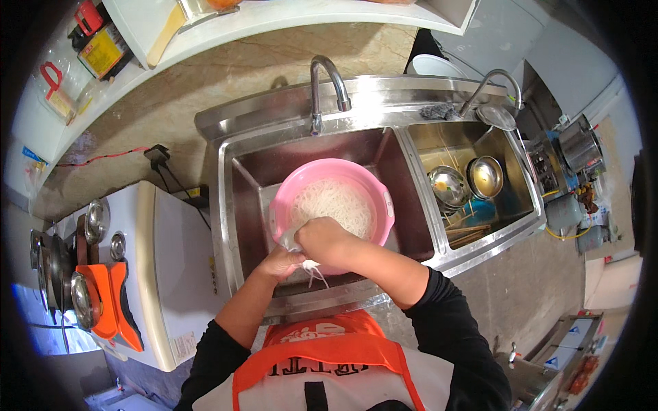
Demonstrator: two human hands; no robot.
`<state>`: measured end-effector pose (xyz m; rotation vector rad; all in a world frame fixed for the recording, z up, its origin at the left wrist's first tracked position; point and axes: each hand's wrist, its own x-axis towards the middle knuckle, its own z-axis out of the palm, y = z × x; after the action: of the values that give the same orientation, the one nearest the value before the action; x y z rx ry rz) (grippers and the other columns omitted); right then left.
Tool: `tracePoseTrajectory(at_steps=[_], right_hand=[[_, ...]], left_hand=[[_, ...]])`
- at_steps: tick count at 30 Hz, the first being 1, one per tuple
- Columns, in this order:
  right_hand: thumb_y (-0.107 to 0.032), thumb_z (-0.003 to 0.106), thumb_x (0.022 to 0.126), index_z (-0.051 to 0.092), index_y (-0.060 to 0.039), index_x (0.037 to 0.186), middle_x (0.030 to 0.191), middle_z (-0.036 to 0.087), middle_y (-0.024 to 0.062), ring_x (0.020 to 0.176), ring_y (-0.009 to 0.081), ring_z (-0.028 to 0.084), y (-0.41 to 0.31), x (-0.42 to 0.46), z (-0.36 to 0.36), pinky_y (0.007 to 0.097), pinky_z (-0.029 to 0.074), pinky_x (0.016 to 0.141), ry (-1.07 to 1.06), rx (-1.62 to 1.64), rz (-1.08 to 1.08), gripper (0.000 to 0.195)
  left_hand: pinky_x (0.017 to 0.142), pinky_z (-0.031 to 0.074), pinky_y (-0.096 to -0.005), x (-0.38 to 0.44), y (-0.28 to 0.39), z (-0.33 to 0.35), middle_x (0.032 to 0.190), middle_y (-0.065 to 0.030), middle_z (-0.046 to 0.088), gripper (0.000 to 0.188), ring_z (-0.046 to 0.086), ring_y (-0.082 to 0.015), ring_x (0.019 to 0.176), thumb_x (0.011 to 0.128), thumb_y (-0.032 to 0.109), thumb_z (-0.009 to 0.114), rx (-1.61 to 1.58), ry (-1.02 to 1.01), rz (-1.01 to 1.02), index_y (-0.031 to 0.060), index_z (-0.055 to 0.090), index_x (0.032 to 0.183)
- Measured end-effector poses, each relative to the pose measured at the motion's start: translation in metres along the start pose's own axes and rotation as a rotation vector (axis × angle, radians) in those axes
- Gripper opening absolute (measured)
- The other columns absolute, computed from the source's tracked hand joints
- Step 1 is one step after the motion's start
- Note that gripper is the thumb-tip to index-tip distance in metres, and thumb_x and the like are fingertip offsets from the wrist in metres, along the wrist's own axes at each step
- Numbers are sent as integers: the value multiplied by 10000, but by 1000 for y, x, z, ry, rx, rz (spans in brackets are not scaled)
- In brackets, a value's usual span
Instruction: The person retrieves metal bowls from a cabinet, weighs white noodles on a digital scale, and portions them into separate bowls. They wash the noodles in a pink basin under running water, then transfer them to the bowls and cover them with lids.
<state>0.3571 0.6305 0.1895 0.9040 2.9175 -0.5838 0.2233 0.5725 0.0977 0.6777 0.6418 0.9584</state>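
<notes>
A pink plastic basin (334,167) sits in the left sink bowl, holding a mass of white noodles (336,203). Over its near left rim, my left hand (280,263) and my right hand (326,239) come together on what looks like a thin, translucent plastic bag (291,240). My right hand is closed in a fist, partly covering the bag. The left holds the bag's lower part with thumb and fingers. Several white strands (314,269) dangle below the hands. How much the bag contains is hidden by my fingers.
A curved faucet (329,85) stands behind the left sink bowl (247,221). Metal bowls (450,186) and chopsticks lie in the right bowl (514,205). A mesh strainer (496,117) rests at its back corner. Left stands a white appliance (180,267) with an orange item (115,303) on top.
</notes>
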Motion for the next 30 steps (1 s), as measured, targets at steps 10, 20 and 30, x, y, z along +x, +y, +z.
tracePoseTrajectory(at_steps=[10, 20, 30], right_hand=[[-151, 696, 587, 486, -29, 875, 821, 538, 86, 758, 162, 526, 41, 14, 11, 279, 422, 671, -79, 894, -219, 377], [-477, 344, 826, 356, -50, 1206, 1109, 472, 95, 1015, 187, 455, 50, 16, 119, 314, 358, 867, -166, 2123, 4, 572], [-296, 486, 806, 543, -33, 823, 624, 548, 103, 560, 226, 536, 19, -5, 107, 367, 423, 549, -319, 957, 162, 270]], left_hand=[[688, 453, -288, -7, 6, 14, 863, -70, 549, 511, 550, -173, 802, 571, 77, 637, -163, -28, -113, 7, 451, 1042], [675, 460, -303, -3, -5, -6, 872, -83, 548, 423, 550, -179, 761, 638, 93, 573, -315, -10, -35, 7, 451, 1033], [625, 445, -260, -4, 29, -7, 824, -42, 540, 313, 535, -148, 750, 726, 101, 547, -204, 285, 265, 41, 463, 1022]])
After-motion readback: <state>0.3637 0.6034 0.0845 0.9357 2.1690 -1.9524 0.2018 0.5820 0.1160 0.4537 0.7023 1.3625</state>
